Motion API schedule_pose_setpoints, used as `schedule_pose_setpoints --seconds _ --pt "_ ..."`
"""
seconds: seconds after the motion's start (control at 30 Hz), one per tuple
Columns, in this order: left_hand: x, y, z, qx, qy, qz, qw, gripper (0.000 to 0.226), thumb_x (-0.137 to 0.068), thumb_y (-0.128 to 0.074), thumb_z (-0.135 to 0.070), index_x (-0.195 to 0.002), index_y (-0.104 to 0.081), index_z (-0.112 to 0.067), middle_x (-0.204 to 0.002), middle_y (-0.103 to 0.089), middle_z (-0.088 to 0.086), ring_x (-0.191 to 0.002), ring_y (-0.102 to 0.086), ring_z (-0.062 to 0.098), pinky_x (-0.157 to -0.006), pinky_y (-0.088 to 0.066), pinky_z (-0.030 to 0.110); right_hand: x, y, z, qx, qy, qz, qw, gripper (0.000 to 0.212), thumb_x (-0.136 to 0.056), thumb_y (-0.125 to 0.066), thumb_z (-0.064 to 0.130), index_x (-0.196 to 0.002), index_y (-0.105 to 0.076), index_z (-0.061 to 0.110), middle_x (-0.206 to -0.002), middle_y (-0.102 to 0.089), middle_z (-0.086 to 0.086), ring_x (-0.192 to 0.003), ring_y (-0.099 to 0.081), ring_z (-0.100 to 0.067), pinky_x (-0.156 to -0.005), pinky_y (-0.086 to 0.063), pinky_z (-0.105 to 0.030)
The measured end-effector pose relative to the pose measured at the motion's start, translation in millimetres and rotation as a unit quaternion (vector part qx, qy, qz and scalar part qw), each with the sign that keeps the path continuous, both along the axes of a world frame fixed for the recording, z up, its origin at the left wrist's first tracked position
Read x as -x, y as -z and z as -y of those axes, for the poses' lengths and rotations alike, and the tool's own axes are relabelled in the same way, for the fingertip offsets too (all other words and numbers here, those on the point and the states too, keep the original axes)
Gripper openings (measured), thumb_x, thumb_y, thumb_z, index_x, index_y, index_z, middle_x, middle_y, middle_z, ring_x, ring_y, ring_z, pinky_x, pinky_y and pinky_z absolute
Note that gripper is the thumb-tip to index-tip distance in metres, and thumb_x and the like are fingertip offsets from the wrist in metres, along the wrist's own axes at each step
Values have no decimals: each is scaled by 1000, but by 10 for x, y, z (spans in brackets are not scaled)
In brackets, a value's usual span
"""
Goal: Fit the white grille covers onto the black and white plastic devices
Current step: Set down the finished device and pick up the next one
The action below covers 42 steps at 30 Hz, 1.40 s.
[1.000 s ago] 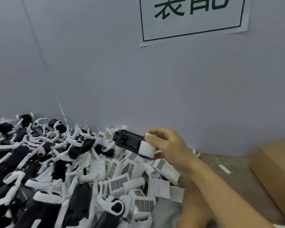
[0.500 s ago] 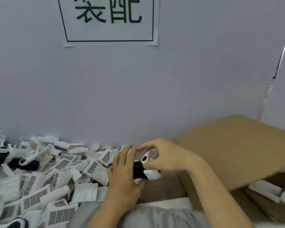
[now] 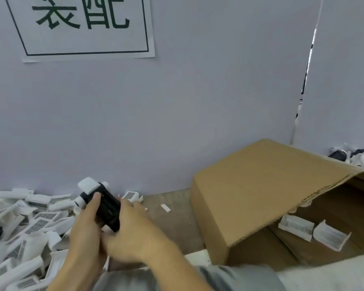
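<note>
Black device (image 3: 107, 208) sits gripped in both hands, left hand (image 3: 86, 232) and right hand (image 3: 132, 234) curled round it, likely seating its cover near the box (image 3: 250, 185).

Grille covers (image 3: 19, 225) are heaped at the counter's (image 3: 172, 215) left; a cardboard box (image 3: 261, 196) sits right, two covers (image 3: 315, 229) inside; both hands hold a device (image 3: 105, 206) between, a wall sign (image 3: 84, 28) above
</note>
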<state>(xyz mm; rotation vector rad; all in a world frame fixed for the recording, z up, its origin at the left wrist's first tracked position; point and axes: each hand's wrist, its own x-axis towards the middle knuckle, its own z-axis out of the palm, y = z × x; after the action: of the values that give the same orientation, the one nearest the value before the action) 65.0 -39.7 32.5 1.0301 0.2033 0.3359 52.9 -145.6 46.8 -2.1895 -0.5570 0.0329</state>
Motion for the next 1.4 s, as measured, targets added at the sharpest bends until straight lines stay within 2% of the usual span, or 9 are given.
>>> schedule_pose_setpoints --seconds 0.23,0.4,0.53,0.63,0.83,0.97,1.07,1.17,1.4 --pt "-24 83 63 -95 -31 28 995 12 -98 -60 -16 -103 -70 -20 -99 -76 6 -95 -71 17 -93 -52 41 -131 212 8 -96 52 55 992 29 -74 -63 46 -93 -62 24 -85 -69 4 -78 -66 -14 -72 -58 -37" --pt "20 78 5 -170 -54 48 983 11 -95 -64 -14 -100 -69 -22 -91 -78 2 -82 -75 14 -68 -57 27 -185 275 109 -136 21 13 990 32 -79 -61 48 -106 -65 31 -86 -69 14 -73 -61 7 -69 -49 -14" --pt "111 92 21 -417 -45 105 902 22 -92 -65 -13 -95 -66 -34 -83 -73 -13 -73 -68 5 -69 -56 33 -244 229 127 -319 50 -26 946 53 -76 -67 55 -121 -57 29 -109 -67 12 -98 -65 -4 -88 -55 -28" --pt "134 161 131 -570 -5 145 809 31 -88 -62 -7 -107 -64 -32 -87 -69 -16 -80 -62 3 -69 -45 22 -260 196 92 -398 135 -22 907 33 -79 -80 39 -87 -63 11 -75 -68 5 -72 -66 -10 -67 -54 -26" --pt "134 200 250 -621 -87 118 770 42 -93 -57 -15 -130 -55 -35 -113 -60 -16 -103 -56 7 -83 -48 27 -231 173 123 -405 252 48 877 28 -81 -79 37 -75 -65 14 -66 -70 3 -60 -65 -7 -54 -49 -19" --pt "113 147 223 -516 -134 91 841 38 -93 -53 2 -119 -62 -24 -103 -69 -9 -99 -64 16 -83 -51 31 -145 117 70 -435 118 27 892 17 -93 -68 23 -108 -69 15 -94 -76 5 -90 -71 -7 -74 -57 -23" --pt "39 85 69 -256 -163 6 953 36 -98 -42 3 -90 -66 -22 -84 -68 -3 -89 -63 25 -75 -48 23 -77 58 59 -482 13 -30 876 31 -100 -54 9 -131 -58 11 -119 -72 -2 -104 -72 -17 -77 -58 -25" --pt "38 32 -79 42 -96 -51 993 41 -95 -48 -20 -63 -73 -15 -69 -68 8 -68 -62 28 -64 -47 35 -14 11 29 -419 -57 -27 906 30 -95 -57 18 -122 -67 12 -99 -78 -9 -92 -75 -21 -75 -56 -24" --pt "-26 75 -176 8 -106 -44 993 49 -81 -81 -33 -109 -57 -1 -77 -61 12 -70 -62 29 -65 -50 38 -131 114 -43 -293 153 58 942 18 -95 -57 12 -87 -68 24 -71 -65 6 -61 -56 -2 -56 -46 -16"
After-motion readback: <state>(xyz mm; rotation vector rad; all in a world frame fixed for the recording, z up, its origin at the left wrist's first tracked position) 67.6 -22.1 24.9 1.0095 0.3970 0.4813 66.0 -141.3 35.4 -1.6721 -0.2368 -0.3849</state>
